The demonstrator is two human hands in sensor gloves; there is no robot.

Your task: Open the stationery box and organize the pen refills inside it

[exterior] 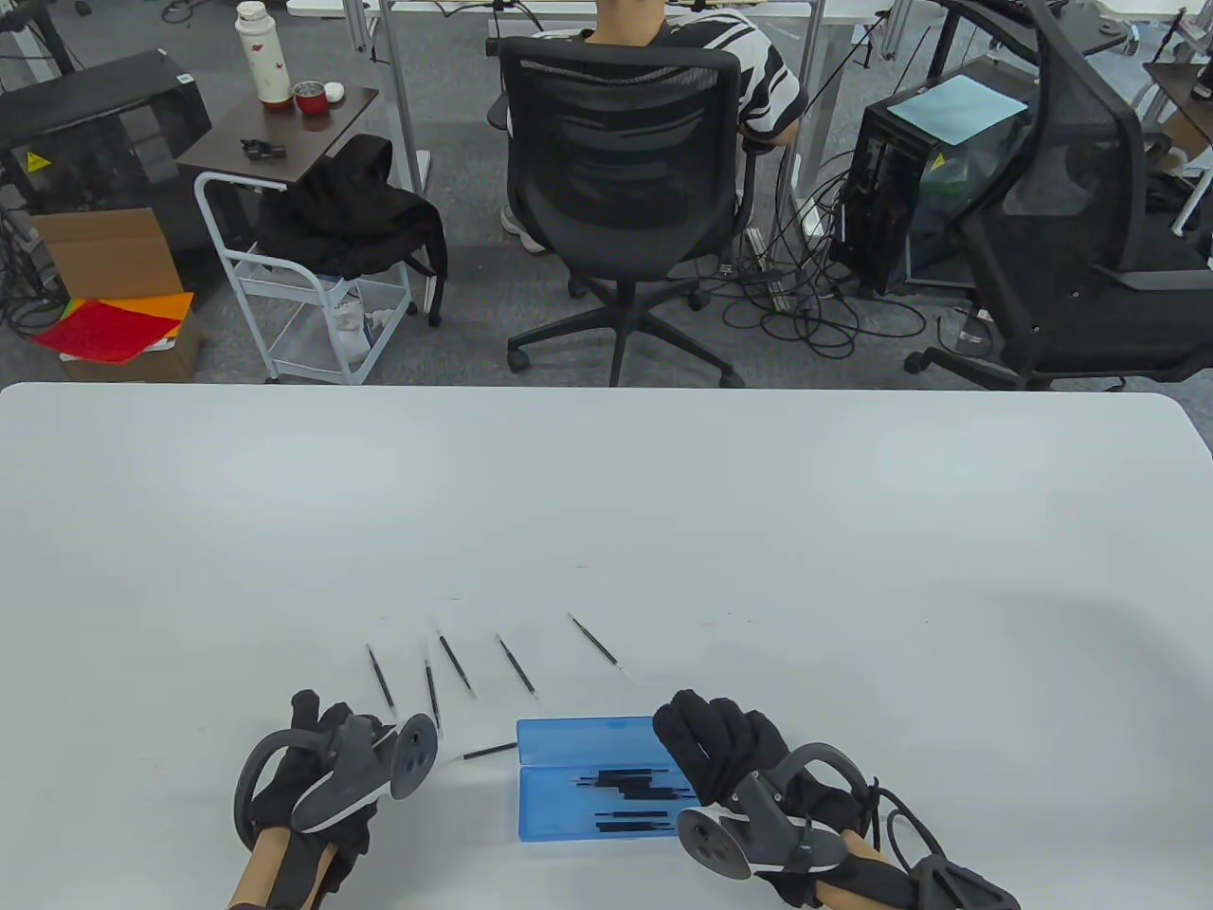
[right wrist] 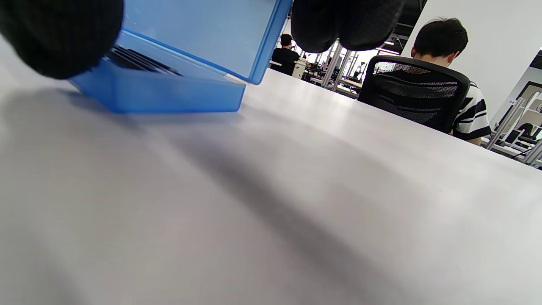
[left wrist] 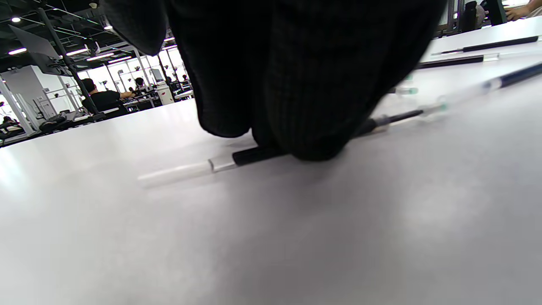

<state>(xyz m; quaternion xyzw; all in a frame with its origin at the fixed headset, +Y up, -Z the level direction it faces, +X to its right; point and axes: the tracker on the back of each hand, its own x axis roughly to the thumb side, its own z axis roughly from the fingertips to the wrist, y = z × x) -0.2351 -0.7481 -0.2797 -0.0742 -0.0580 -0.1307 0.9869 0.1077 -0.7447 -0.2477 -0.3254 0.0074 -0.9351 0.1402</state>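
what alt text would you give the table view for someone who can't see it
An open blue stationery box with several pen refills inside sits at the near edge of a white table, the gloved right hand at its right end. The left hand rests beside six loose refills fanned out nearby.

Lower centre of the table view shows one translucent blue plastic stationery box (exterior: 606, 777) lying open, six thin black pen refills (exterior: 516, 665) loose on the white table left of and above it, several more inside, too overlapped to count, and two black-gloved hands (exterior: 313, 787).
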